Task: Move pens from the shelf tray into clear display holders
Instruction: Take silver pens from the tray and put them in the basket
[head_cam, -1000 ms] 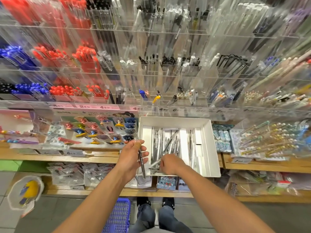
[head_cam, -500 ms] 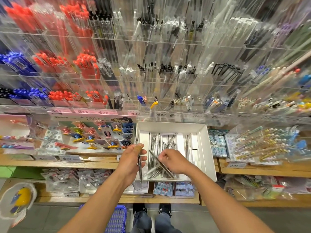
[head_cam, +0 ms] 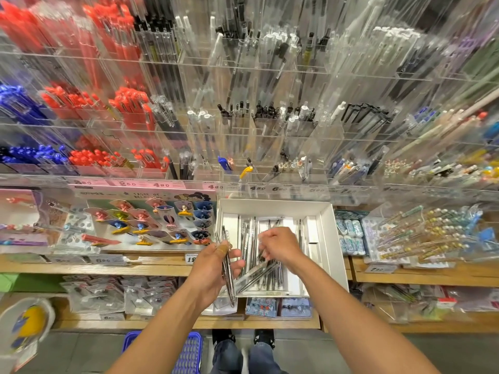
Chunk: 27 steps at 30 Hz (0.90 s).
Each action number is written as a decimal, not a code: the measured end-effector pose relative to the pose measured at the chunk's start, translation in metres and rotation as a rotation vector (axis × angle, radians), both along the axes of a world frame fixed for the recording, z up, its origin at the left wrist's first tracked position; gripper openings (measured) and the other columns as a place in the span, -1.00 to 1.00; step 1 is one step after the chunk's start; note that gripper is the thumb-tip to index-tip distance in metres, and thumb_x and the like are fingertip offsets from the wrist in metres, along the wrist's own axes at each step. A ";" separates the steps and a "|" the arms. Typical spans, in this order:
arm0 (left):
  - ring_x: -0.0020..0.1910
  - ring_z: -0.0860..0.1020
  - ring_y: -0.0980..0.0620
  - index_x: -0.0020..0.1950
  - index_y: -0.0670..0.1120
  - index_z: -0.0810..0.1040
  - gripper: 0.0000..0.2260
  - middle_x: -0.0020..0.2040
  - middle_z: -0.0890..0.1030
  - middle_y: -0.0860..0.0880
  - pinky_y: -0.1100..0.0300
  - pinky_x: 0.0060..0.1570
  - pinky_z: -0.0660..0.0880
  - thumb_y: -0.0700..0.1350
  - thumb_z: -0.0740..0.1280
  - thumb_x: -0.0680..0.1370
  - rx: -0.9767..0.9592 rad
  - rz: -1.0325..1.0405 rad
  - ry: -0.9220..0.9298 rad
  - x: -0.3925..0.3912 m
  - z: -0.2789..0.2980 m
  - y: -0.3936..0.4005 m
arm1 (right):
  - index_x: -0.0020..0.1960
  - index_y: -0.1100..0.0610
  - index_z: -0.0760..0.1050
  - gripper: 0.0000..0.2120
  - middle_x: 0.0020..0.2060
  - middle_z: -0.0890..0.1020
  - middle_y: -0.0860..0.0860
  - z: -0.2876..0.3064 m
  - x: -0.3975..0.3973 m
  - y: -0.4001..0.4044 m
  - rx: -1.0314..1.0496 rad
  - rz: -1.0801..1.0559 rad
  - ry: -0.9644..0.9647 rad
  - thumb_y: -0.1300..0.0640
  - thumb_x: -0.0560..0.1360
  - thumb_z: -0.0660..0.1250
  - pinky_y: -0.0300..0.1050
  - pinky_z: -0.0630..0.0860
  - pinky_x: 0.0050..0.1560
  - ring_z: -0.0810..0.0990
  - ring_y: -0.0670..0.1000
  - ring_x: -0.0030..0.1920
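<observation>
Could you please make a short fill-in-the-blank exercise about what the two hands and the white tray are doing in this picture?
1. The left hand holds a small bundle of ____.
2. The right hand reaches into the ____ tray on the shelf.
3. The clear display holders stand ____ the tray.
4. On the floor under the left arm is a ____ basket.

Missing words: pens; white; above; blue
</observation>
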<state>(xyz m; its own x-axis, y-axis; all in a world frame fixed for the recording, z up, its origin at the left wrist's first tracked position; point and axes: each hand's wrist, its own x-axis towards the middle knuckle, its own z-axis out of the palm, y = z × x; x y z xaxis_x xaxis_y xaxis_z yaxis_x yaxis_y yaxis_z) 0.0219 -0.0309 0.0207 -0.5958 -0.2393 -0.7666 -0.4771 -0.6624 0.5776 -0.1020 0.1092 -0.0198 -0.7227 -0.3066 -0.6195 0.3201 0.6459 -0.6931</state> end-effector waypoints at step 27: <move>0.31 0.45 -0.10 0.51 -0.16 0.28 -0.27 0.40 0.44 -0.11 0.09 0.14 0.40 0.02 0.51 0.45 -0.035 -0.040 0.018 -0.009 -0.002 0.012 | -0.02 -0.06 0.51 -0.87 -0.30 0.63 -0.06 0.060 0.081 0.014 -0.120 0.279 0.001 -0.05 0.50 0.41 -0.29 0.48 -0.34 0.55 -0.21 -0.44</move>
<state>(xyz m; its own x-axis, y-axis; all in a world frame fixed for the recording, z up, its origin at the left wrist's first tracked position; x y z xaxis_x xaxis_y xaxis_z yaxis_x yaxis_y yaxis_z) 0.0131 -0.0190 0.0185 -0.6193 -0.2412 -0.7472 -0.4920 -0.6223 0.6088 -0.0210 0.1229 0.0401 -0.6011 -0.5646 -0.5656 0.1408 0.6218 -0.7704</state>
